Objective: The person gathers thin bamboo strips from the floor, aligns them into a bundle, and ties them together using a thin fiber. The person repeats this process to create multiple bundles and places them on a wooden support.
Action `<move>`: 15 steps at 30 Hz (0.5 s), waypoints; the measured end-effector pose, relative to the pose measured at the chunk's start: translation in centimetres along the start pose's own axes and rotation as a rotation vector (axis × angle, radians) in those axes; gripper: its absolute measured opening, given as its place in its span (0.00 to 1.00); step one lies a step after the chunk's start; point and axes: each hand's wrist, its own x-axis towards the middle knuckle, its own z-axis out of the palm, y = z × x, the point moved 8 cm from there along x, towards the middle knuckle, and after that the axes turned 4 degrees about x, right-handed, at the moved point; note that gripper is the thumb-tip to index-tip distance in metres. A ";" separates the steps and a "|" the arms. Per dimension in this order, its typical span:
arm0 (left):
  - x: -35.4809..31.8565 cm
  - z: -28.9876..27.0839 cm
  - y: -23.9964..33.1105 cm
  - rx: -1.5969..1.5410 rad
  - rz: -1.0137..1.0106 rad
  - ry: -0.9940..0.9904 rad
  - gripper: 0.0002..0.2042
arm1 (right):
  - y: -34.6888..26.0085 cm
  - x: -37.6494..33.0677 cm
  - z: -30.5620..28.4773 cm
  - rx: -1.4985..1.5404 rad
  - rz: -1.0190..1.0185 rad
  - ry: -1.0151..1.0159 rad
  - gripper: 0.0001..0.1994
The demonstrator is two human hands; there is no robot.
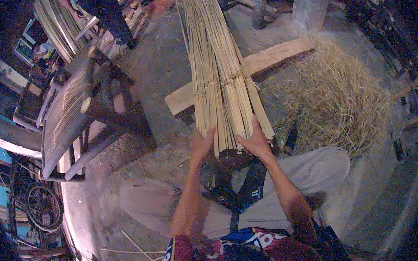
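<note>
Long, thin pale bamboo strips (213, 44) lie in bundles side by side, stretching away from me and tied across with bands near their closer end. That end rests over a flat wooden plank (180, 98) set crosswise on the floor. At the left edge of the near end, my left hand (204, 142) grips the strips with its thumb on top; most of its fingers are hidden. My right hand (256, 142) holds the right edge, thumb pointing inward and a finger stretched along the side.
Beside my right knee spreads a heap of straw-like shavings (336, 94). To the left stands a wooden frame (69, 110) with a slatted top. A bicycle wheel (44, 206) shows at the lower left, loose strips (137, 247) near it. Another person's dark-clad legs (111, 17) stand at the far left.
</note>
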 end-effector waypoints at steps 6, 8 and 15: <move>-2.6 -0.3 7.9 0.089 0.194 0.033 0.40 | 2.4 1.1 -2.1 -0.025 -0.088 0.098 0.52; -4.5 -2.3 10.6 0.591 0.225 0.336 0.40 | 1.6 0.8 -2.2 0.001 -0.069 0.087 0.52; -6.3 0.8 12.2 0.676 0.100 -0.189 0.40 | -2.6 -0.8 -3.0 0.139 -0.078 0.050 0.50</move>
